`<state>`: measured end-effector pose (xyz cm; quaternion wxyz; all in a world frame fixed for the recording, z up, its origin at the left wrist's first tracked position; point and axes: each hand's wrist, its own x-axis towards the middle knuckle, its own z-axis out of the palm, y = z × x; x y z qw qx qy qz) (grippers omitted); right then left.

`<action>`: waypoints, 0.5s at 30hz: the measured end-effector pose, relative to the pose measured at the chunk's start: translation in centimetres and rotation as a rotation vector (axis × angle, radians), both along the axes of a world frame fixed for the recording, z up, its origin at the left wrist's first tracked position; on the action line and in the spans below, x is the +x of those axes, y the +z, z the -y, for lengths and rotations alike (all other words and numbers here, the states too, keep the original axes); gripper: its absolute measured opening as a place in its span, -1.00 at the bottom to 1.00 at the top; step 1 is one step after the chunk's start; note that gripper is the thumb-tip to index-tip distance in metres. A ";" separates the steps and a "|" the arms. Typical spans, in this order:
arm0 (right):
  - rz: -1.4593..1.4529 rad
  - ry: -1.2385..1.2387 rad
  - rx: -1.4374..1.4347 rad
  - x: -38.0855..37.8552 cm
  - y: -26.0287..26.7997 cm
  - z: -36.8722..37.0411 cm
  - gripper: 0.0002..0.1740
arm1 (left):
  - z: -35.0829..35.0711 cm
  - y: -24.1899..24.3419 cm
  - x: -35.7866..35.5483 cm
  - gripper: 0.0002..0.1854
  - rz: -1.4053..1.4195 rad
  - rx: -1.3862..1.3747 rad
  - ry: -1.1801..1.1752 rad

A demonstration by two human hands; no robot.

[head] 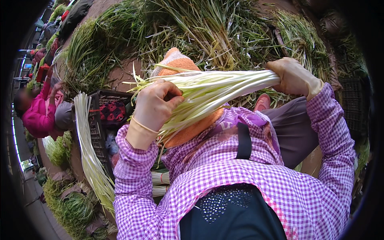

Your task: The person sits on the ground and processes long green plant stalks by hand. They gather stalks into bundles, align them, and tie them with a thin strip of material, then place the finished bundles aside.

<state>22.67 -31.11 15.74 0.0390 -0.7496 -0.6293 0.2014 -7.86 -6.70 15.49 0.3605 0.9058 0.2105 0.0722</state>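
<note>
A bundle of pale yellow-white leafy stalks [222,85], like blanched chives, stretches sideways in front of my lap. Its white ends sit in the grip of my right hand [292,76], which wears a thin translucent glove. Over the loose yellow tips lies my gloved left hand [159,108], thumb and forefinger brought close together. Whether some leaves are pinched there I cannot tell. Beneath the bundle, an orange and grey towel-like cloth [177,64] covers part of my lap.
Heaps of green leafy stalks [207,36] lie on the ground ahead. To my left stand a black plastic crate [97,132] and a long pale bundle [87,144] against it. A person in pink [40,114] sits farther left. Another dark crate [354,105] is at right.
</note>
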 end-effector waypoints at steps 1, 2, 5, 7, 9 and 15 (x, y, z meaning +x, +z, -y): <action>-0.009 0.005 0.001 0.0 0.0 0.0 -0.66 | -0.1 0.1 -0.1 -0.89 0.012 -0.042 -0.039; -0.017 0.004 0.012 0.0 0.0 0.0 -0.66 | -0.4 0.2 -0.1 -0.89 -0.029 -0.134 -0.001; 0.002 0.010 0.000 0.0 0.0 0.1 -0.65 | -0.9 0.2 -0.2 -0.88 -0.063 -0.304 0.021; 0.001 0.008 0.009 -0.1 0.0 0.3 -0.65 | -1.0 0.0 -0.2 -0.85 -0.092 -0.279 0.036; 0.000 0.006 0.010 -0.1 -0.1 0.4 -0.66 | -0.8 -0.2 -0.3 -0.82 -0.079 -0.195 0.036; -0.007 -0.006 -0.016 0.0 -0.3 0.4 -0.68 | 0.6 -1.3 -0.4 -0.75 0.104 -0.051 0.015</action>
